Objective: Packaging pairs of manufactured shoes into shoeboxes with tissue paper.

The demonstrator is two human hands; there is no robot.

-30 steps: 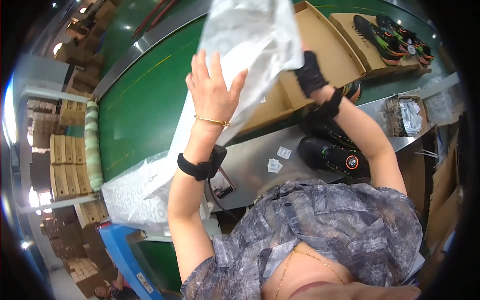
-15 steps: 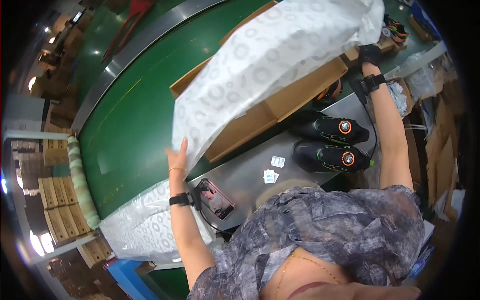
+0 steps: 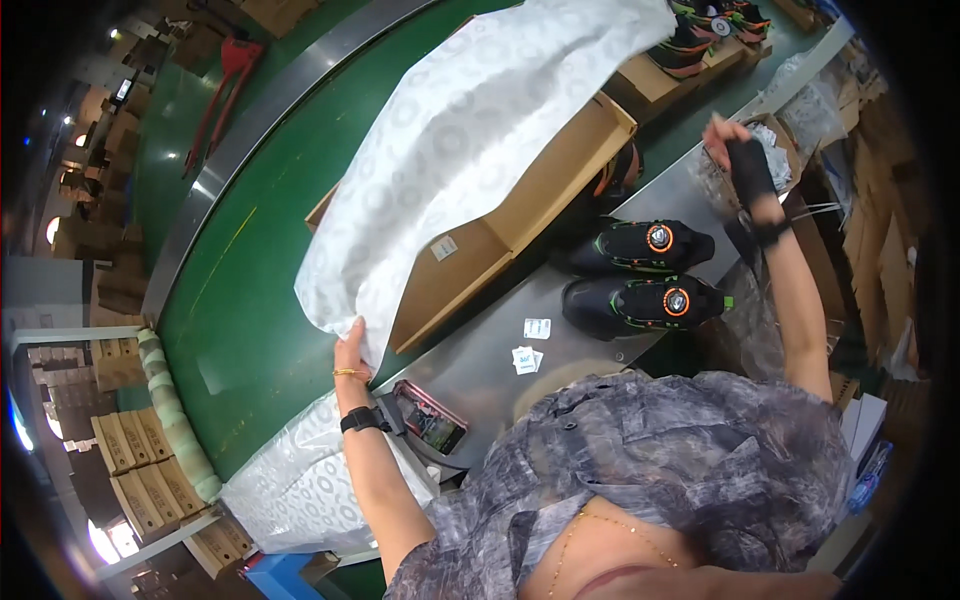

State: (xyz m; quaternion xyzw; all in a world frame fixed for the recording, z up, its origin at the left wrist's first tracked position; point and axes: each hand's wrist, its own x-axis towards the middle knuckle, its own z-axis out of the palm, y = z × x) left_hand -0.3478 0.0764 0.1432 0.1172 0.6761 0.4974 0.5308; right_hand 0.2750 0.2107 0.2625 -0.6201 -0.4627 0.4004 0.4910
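Here, a person's left hand point(image 3: 350, 352) pinches the near left corner of a white paper sheet point(image 3: 470, 140) printed with pale gray rings, its fingers closed on the edge with the thumb pointing up. The sheet spreads over the far part of a cardboard box point(image 3: 565, 185) on the green belt point(image 3: 235, 340), leaving part of the brown inside and a small white label point(image 3: 444, 248) in view. The right hand point(image 3: 748, 168), in a black fingerless glove, is well apart from the paper, beside a small carton of packets point(image 3: 776, 165); its fingers are bent and blurred, and whether they have hold of anything cannot be told. On the metal table point(image 3: 485, 378), two black shoes point(image 3: 640, 303) with orange-ringed dials sit side by side, toes to the left, near some small white cards point(image 3: 526, 359). A phone point(image 3: 430, 415) lies near the left wrist, just beside a clear-wrapped stack of ring-printed paper point(image 3: 305, 485). More shoes point(image 3: 690, 45) rest on cardboard beyond the box.
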